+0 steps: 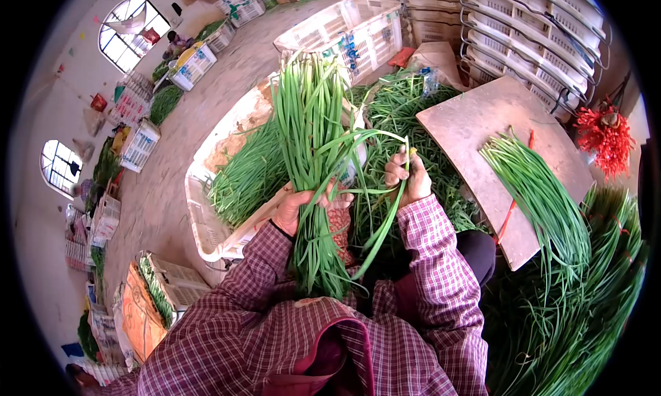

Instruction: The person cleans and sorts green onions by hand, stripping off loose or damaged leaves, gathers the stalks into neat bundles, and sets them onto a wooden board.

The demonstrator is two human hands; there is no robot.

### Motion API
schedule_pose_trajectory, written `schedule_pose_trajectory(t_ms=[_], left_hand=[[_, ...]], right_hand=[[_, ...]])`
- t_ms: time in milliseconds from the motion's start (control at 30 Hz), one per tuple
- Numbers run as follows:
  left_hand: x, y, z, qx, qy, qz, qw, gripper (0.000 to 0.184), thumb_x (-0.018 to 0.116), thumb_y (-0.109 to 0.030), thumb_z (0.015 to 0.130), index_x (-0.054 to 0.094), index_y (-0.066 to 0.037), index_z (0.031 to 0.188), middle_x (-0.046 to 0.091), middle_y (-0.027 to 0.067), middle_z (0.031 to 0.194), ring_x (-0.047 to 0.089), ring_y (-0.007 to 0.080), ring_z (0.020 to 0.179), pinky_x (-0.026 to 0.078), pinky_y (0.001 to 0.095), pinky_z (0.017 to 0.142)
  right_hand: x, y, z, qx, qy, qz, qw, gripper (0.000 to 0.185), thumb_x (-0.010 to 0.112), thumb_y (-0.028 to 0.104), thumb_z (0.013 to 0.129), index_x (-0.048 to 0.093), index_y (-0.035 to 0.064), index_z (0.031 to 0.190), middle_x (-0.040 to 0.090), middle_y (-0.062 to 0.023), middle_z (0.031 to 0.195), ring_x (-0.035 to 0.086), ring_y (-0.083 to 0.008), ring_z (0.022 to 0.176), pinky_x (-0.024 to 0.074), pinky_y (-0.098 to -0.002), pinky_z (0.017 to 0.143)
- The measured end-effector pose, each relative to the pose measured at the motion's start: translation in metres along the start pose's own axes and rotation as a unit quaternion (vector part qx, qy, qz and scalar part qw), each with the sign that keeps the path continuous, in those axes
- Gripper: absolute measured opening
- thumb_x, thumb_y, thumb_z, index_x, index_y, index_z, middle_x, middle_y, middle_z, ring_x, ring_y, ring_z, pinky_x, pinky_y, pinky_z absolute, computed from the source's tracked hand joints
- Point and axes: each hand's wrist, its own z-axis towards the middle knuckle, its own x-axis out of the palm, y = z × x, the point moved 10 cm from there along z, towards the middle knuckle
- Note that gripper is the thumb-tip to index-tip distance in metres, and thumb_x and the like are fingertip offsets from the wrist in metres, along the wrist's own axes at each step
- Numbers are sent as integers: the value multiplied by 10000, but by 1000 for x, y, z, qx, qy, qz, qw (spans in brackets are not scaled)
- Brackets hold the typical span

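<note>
A thick bundle of long green stalks [310, 121] stands upright in front of me, its pale ends at the top. My left hand [296, 209] is wrapped round its lower middle. To the right, my right hand [408, 176] is closed on a few loose stalks [387, 224] that bend across from the bundle. Behind the bundle, more stalks [251, 165] lie in a white crate [206, 232]. On a board [468, 124] at the right rests another bunch [540, 189], with a red tie [506, 222] under it.
Stacked white crates [530, 35] rise at the back right, beside red ties [604, 136] hanging in a bundle. An open white crate [375, 48] stands behind. Large heaps of stalks [571, 320] fill the lower right. A person [176, 44] sits far off at the upper left.
</note>
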Motion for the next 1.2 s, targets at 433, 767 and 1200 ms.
schedule_pose_trajectory(t_ms=[433,767,1200], left_hand=[[13,5,-15,-79,8,128,989,436,709,-233,717,532,-21,1055,534,40,721,532,199,581,460,343,580],[-2,3,-17,-68,1,108,992,415,676,-197,754,529,-32,1105,554,29,752,508,184,598,424,320,569],[-26,-16,-30,-53,-54,199,977,488,632,-152,660,536,13,1110,553,60,741,569,225,702,505,358,680]], right_hand=[[55,20,-14,-60,60,-188,978,285,457,175,952,475,56,1209,422,30,698,327,-53,469,266,-192,380],[79,4,-28,-62,134,-264,953,491,495,-6,829,400,51,1308,438,2,861,360,-65,581,316,-181,435],[71,134,-51,-388,-57,-342,854,263,544,390,911,552,127,920,529,-12,791,491,-102,613,379,-223,521]])
